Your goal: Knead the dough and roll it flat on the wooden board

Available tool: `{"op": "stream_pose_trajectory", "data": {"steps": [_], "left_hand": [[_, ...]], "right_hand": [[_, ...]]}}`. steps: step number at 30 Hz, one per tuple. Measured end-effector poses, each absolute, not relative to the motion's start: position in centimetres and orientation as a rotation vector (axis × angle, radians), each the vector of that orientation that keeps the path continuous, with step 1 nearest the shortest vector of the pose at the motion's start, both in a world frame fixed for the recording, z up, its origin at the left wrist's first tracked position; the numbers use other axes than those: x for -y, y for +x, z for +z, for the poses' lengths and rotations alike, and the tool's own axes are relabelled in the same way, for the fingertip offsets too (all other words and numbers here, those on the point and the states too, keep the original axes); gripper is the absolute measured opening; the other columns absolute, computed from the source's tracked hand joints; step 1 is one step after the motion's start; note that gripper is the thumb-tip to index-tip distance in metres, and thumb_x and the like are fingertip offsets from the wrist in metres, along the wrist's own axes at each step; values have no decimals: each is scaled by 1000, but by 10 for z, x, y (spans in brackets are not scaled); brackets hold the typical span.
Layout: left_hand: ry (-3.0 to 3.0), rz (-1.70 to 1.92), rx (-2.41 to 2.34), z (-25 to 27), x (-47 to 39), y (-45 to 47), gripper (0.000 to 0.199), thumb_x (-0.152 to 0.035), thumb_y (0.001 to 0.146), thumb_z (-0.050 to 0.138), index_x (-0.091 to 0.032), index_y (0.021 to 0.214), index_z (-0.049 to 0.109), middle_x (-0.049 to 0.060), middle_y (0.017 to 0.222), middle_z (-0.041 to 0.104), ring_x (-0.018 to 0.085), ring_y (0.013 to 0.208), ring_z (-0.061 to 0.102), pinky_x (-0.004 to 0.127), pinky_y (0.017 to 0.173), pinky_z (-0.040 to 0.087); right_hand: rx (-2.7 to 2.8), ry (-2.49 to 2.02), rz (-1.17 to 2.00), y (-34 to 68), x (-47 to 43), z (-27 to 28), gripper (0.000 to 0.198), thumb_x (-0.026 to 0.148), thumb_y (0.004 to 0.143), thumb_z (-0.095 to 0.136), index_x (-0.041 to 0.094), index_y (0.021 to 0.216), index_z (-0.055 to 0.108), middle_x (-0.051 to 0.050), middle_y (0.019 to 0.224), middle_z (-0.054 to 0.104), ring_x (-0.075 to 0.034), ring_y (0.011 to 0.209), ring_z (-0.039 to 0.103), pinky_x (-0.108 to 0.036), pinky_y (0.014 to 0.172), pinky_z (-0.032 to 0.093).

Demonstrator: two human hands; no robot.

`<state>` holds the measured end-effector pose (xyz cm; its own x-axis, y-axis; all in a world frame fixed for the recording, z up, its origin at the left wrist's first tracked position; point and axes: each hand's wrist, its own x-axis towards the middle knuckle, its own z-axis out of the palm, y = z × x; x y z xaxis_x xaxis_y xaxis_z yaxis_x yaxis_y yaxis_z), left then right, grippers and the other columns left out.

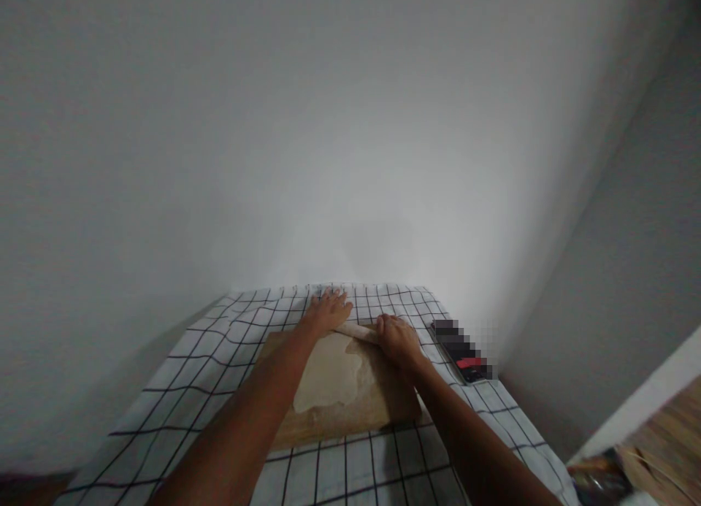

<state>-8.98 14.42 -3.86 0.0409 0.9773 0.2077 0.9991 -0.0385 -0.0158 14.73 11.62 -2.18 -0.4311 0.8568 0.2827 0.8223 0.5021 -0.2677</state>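
A pale, flattened sheet of dough [328, 378] with an uneven edge lies on a wooden board [377, 411]. Across the board's far part rests a light wooden rolling pin [358, 333], slightly slanted. My right hand [399, 336] is wrapped round its right end. At the other end, my left hand [330, 310] lies with its palm over the pin and its fingers stretched out and spread toward the wall. My left forearm hides part of the board's left side and the dough's left edge.
A white cloth with dark checked lines [202, 378] covers the table. On the right edge lies a flat dark object [457, 349], partly blurred out, with a red patch. A pale wall [350, 163] stands behind the table. Blurred items [602, 477] sit low at right.
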Motion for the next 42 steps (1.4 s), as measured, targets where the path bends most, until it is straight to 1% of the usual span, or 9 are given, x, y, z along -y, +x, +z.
{"op": "stream_pose_trajectory", "data": {"steps": [5, 10, 14, 18, 22, 28, 33, 38, 42], "left_hand": [[-2182, -144, 1964, -38, -123, -89, 42, -32, 99, 39, -31, 135, 60, 7, 159, 40, 39, 149, 27, 69, 114, 21], [-2146, -200, 1942, -38, -89, -93, 46, -28, 102, 30, -22, 138, 57, 11, 155, 44, 34, 144, 38, 61, 116, 27], [-2227, -241, 1883, -33, -59, -95, 45, -29, 101, 29, -22, 134, 60, 8, 153, 49, 26, 141, 44, 46, 120, 28], [-2174, -261, 2004, -17, -27, -86, 51, -31, 101, 27, -18, 142, 54, 8, 150, 51, 22, 142, 43, 41, 121, 29], [-2130, -288, 2084, -9, 13, -83, 51, -30, 101, 26, -22, 144, 52, 5, 151, 51, 21, 144, 40, 42, 120, 30], [-2178, -402, 1911, -21, 82, -90, 50, -24, 99, 29, -15, 144, 50, 9, 150, 52, 21, 142, 42, 43, 122, 31], [-2047, -532, 1895, -22, 130, -74, 47, -26, 99, 33, -19, 141, 53, 7, 145, 57, 22, 138, 47, 44, 120, 36], [-1972, -642, 1927, -16, 141, -59, 43, -30, 101, 30, -23, 134, 57, 6, 137, 62, 21, 132, 53, 39, 114, 44], [-1954, -550, 1933, -22, 118, -58, 45, -32, 102, 29, -20, 132, 59, 9, 140, 61, 23, 133, 53, 45, 120, 36]], "right_hand": [[2415, -1358, 80, 149, -103, -19, 41, 35, 105, 30, 18, 107, 67, -13, 121, 68, -24, 116, 59, -38, 100, 39], [2427, -1265, 58, 150, -84, -22, 43, 35, 106, 30, 19, 119, 67, -14, 134, 63, -24, 131, 50, -39, 108, 34], [2467, -1188, 68, 149, -58, -19, 44, 38, 107, 28, 21, 111, 68, -10, 121, 69, -23, 120, 59, -35, 101, 39], [2409, -1246, 119, 149, -31, -18, 45, 45, 106, 29, 22, 109, 67, -9, 116, 71, -22, 107, 66, -32, 89, 45], [2371, -1155, 160, 149, -13, -21, 44, 45, 106, 30, 23, 109, 68, -7, 113, 72, -21, 105, 67, -30, 88, 45], [2367, -1188, 223, 152, 3, -16, 44, 44, 105, 33, 21, 104, 71, -9, 111, 73, -22, 105, 67, -30, 89, 46], [2385, -1168, 263, 156, 12, -12, 46, 45, 105, 34, 20, 109, 72, -11, 122, 71, -24, 118, 63, -34, 99, 45], [2372, -1151, 261, 156, 15, -20, 44, 46, 104, 38, 19, 117, 71, -11, 134, 65, -24, 130, 55, -34, 108, 40], [2375, -1079, 213, 155, 10, -25, 43, 47, 104, 39, 22, 117, 71, -9, 128, 68, -23, 128, 56, -33, 107, 41]]}}
